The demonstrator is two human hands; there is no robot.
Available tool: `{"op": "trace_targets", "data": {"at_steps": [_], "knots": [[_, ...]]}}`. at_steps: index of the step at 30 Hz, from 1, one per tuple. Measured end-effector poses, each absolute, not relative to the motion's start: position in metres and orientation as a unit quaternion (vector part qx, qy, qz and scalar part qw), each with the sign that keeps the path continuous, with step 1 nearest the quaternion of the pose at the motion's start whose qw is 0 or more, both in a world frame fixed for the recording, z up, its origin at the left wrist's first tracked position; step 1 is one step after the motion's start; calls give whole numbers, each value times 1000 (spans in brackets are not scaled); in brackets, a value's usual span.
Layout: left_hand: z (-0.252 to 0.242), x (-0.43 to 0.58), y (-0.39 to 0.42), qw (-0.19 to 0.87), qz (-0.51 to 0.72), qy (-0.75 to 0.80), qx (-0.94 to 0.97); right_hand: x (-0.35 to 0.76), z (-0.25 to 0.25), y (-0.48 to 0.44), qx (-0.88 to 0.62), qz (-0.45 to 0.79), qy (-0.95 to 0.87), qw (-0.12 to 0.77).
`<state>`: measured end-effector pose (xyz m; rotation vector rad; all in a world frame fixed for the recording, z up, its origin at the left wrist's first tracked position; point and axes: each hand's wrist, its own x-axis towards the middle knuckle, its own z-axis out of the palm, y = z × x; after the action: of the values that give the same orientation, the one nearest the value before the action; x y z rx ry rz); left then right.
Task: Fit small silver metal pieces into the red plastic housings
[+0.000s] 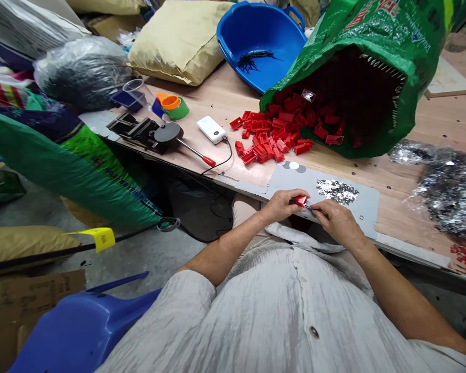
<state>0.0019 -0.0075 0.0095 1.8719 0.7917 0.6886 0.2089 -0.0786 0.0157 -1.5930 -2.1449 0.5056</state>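
Observation:
At the table's front edge, my left hand [281,205] pinches a small red plastic housing [301,200]. My right hand [338,221] is closed on a thin metal tool [309,207], whose tip meets the open end of the housing. From here I cannot tell whether the tip carries a small piece. Just beyond my hands lies a grey mat [363,199] bearing a heap of small shiny metal pieces [337,191]. Many more red housings [267,137] spill from the mouth of a green woven sack [404,57] behind the mat.
A blue basin [233,46] holds thin black strips. Left of it stand a cream sack [178,41], tape rolls [172,105], a white power bank [211,129] with a cable, and a red-handled lever press [166,135]. A plastic bag of dark parts [450,191] lies right.

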Motion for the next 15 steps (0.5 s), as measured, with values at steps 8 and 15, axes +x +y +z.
{"op": "trace_targets", "data": {"at_steps": [8, 15], "knots": [[8, 4, -6, 480, 275, 332, 764, 196, 20, -83, -616, 167, -746, 191], [1, 2, -3, 586, 287, 306, 693, 199, 25, -82, -604, 234, -726, 229]]}}
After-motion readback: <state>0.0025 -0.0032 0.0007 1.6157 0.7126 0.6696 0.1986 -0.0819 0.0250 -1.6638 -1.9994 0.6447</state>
